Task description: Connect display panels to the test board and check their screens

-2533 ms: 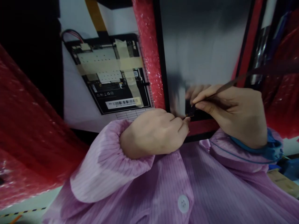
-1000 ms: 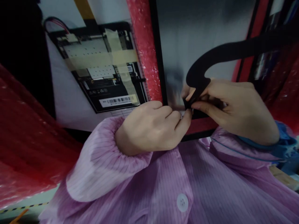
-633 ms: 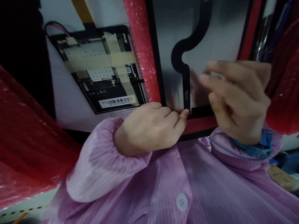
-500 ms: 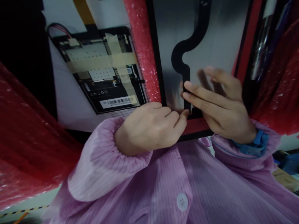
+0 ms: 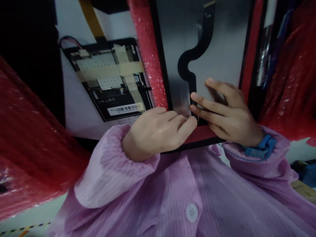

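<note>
My left hand [image 5: 160,133] is closed, with its fingers curled at the lower end of a black flat flex cable [image 5: 191,59]. The fingertips are hidden, so whatever they grip cannot be made out. From the other side my right hand [image 5: 225,113] reaches in with its fingers spread. Two of its fingertips touch or hover just over the cable's lower part. The cable winds in an S up the silvery back of a display panel [image 5: 224,59] with a dark frame. Its upper end shows a gold-coloured contact strip.
To the left, an opened tablet body [image 5: 118,95] shows its circuit board, strips of tape and a barcode label. Red bubble wrap [image 5: 145,49] runs between tablet and panel, with more at both sides. Pens [image 5: 265,49] stand at the right. A blue wrist strap [image 5: 261,148] circles my right wrist.
The view has shifted slightly, moving the panel left in the picture. My right fingers have come down closer to the cable's lower end. My left hand stays at the same spot, curled tighter.
</note>
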`<state>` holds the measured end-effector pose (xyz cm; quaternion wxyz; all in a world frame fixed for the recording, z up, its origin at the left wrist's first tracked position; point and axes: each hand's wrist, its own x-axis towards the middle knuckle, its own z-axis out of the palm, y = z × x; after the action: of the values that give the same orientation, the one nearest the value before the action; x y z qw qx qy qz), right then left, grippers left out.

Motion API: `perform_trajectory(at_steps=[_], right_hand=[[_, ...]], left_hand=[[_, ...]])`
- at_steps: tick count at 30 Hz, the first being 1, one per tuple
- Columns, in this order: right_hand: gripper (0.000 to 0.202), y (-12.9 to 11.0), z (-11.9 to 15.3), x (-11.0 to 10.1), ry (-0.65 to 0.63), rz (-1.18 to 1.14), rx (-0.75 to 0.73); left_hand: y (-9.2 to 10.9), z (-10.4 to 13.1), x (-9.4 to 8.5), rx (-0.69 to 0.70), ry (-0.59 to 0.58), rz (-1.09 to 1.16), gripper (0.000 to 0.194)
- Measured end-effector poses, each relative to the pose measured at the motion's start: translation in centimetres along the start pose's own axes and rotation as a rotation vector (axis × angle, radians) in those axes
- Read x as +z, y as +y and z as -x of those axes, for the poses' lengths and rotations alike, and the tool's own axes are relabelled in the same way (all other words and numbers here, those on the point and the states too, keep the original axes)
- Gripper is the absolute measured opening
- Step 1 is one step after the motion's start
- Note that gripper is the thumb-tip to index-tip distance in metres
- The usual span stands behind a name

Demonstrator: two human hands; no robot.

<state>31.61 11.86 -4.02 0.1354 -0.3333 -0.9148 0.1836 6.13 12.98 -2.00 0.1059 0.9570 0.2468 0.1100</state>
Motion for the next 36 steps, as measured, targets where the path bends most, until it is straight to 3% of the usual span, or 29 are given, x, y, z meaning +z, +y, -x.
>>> perform_trajectory(at_steps=[3,7,10,16,20,25,31,36], right_hand=[[0.051,0.0,0.0,0.1,-0.011,-0.033,0.042],[0.048,0.1,-0.1,0.3,0.07,0.001,-0.021],[0.044,0.1,-0.1,0.5,0.088,0.04,-0.042],[0.046,-0.1,-0.3,0.6,0.037,-0.042,0.055],[0.05,-0.4,-0.6,0.4,-0.011,-0.105,0.114],[0.052,-0.5,-0.6,0.4,0.021,-0.131,0.101],[0.049,-0.5,-0.6,0.7,0.086,-0.106,0.069],[0.046,-0.3,-0.5,1.0,0.119,-0.076,0.04]], left_hand=[[0.6,0.4,0.2,-0.006,0.018,-0.076,0.032],[1.9,1.5,0.4,0.035,0.096,-0.215,0.028],[3.0,2.2,0.7,0.0,0.082,-0.247,0.031],[4.2,2.5,1.4,-0.065,0.088,-0.35,0.034],[5.0,2.3,1.6,-0.172,0.029,-0.398,0.036],[6.5,1.6,2.0,-0.335,-0.031,-0.303,0.038],[8.7,0.7,3.8,-0.51,0.077,-0.247,0.041],[9.5,0.5,5.3,-0.531,0.156,-0.296,0.041]])
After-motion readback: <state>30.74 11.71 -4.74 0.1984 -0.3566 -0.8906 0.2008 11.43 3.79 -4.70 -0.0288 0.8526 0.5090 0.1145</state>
